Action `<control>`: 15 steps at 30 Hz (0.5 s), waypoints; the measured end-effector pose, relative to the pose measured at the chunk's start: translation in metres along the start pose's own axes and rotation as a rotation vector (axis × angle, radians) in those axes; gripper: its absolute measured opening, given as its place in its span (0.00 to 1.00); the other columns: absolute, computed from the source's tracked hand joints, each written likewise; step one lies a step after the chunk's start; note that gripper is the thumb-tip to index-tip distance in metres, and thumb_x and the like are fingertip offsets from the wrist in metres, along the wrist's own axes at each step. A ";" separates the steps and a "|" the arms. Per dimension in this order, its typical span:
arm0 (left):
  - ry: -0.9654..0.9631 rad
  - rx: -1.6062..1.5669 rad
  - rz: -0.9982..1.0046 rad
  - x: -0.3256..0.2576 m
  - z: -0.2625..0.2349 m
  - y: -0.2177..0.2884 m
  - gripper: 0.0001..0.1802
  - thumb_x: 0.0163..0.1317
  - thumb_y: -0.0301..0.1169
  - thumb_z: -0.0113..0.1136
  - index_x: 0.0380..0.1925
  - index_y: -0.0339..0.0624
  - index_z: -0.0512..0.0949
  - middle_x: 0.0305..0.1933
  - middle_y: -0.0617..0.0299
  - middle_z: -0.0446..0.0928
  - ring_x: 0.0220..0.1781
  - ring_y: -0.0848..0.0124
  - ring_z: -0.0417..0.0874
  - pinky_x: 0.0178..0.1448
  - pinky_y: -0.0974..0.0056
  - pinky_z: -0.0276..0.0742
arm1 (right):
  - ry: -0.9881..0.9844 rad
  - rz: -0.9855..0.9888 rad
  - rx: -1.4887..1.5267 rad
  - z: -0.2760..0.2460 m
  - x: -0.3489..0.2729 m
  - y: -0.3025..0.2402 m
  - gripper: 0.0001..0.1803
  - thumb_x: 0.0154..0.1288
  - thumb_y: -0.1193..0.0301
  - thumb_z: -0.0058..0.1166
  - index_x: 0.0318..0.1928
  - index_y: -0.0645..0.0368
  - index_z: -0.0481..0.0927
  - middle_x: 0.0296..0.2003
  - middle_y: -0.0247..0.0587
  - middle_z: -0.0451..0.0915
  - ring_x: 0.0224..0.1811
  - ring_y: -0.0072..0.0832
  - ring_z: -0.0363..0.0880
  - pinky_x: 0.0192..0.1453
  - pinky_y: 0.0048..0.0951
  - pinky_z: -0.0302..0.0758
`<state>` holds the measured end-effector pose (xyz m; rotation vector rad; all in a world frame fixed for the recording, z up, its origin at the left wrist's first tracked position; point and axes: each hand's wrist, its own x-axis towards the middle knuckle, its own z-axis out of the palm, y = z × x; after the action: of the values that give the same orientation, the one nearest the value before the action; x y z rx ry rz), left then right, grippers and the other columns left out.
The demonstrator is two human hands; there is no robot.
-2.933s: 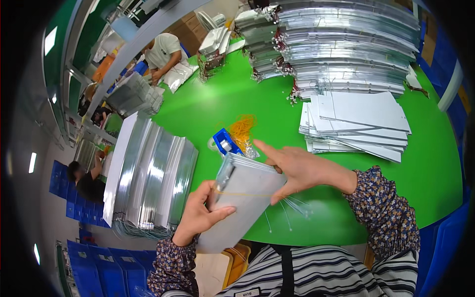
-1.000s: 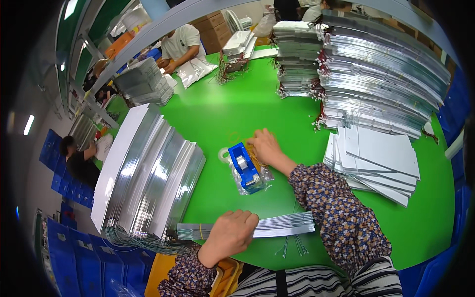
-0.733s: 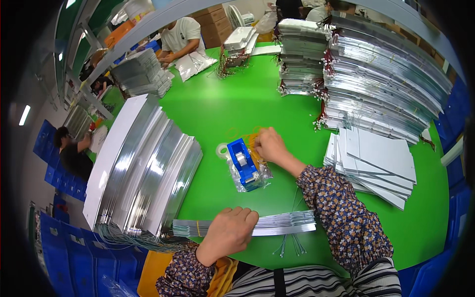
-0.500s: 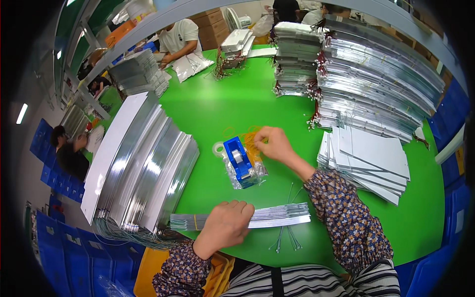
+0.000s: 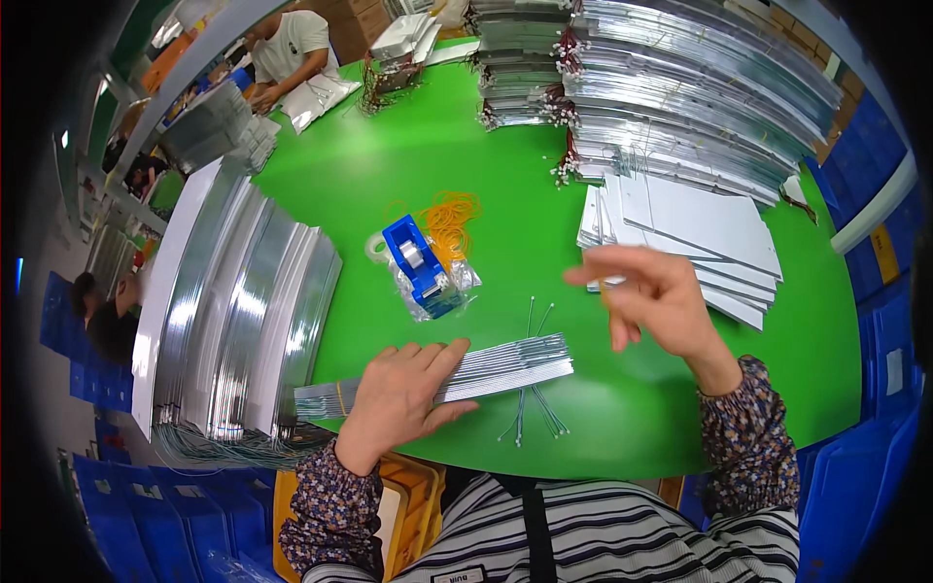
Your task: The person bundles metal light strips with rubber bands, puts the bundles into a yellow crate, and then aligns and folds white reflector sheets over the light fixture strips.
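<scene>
1. The left hand is bent over a bundle of thin panels. Its fingers go across the top and its thumb is on the near side, so it has hold of the bundle.
2. The bundle is in the lower middle of the frame, at the near part of the green desk. The thin edges of the panels face up.
3. A yellow band goes around the bundle's left end. Thin wires with white tips stick out near its right end.
4. The right hand is up over the desk, right of the middle, apart from the bundle. Its fingers are partly bent. A tiny yellow bit shows by them, but I cannot tell how it is held.
5. Near the middle sits a blue tape holder, with a pile of orange rubber bands just beside it.
6. A tall row of panels stands at the left, near the bundle's end.
7. White panels lie in a messy pile at the right. Big shiny stacks fill the upper right.
8. A person in a white shirt works at the upper left.
</scene>
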<state>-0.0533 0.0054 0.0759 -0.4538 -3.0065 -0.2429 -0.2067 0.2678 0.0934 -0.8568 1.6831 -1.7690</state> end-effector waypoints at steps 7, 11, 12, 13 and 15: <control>0.017 0.002 0.006 0.000 -0.005 0.013 0.36 0.48 0.50 0.64 0.53 0.40 0.70 0.36 0.59 0.75 0.37 0.63 0.76 0.41 0.61 0.69 | -0.275 -0.334 -1.140 0.046 0.011 0.007 0.64 0.36 0.59 0.71 0.71 0.53 0.42 0.55 0.44 0.73 0.45 0.37 0.77 0.46 0.40 0.69; 0.099 -0.079 0.145 0.001 -0.009 0.019 0.36 0.43 0.45 0.68 0.52 0.40 0.69 0.34 0.60 0.74 0.38 0.63 0.76 0.40 0.60 0.70 | -0.438 -0.258 -1.014 0.065 0.020 0.015 0.63 0.36 0.60 0.72 0.71 0.53 0.43 0.50 0.41 0.75 0.49 0.37 0.74 0.50 0.37 0.63; 0.097 -0.077 0.142 0.004 -0.009 0.020 0.36 0.43 0.45 0.68 0.52 0.40 0.69 0.34 0.60 0.74 0.38 0.63 0.76 0.40 0.60 0.70 | -0.452 -0.293 -0.970 0.067 0.020 0.020 0.64 0.37 0.61 0.72 0.71 0.53 0.42 0.50 0.41 0.75 0.48 0.37 0.75 0.48 0.37 0.63; 0.030 -0.071 0.149 0.008 -0.009 0.021 0.36 0.42 0.42 0.69 0.52 0.40 0.69 0.33 0.59 0.73 0.38 0.62 0.76 0.39 0.59 0.70 | -0.464 -0.324 -0.927 0.068 0.020 0.024 0.64 0.37 0.61 0.72 0.71 0.53 0.41 0.50 0.41 0.75 0.48 0.37 0.75 0.47 0.36 0.63; -0.032 -0.073 0.133 0.015 -0.003 0.022 0.35 0.41 0.38 0.70 0.51 0.41 0.69 0.32 0.59 0.72 0.37 0.60 0.76 0.38 0.58 0.70 | -0.428 -0.374 -0.923 0.068 0.021 0.031 0.65 0.37 0.61 0.72 0.71 0.53 0.40 0.50 0.41 0.75 0.47 0.38 0.75 0.47 0.36 0.63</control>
<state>-0.0604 0.0297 0.0836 -0.6676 -2.9904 -0.3390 -0.1699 0.2059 0.0650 -1.8820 2.0997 -0.8029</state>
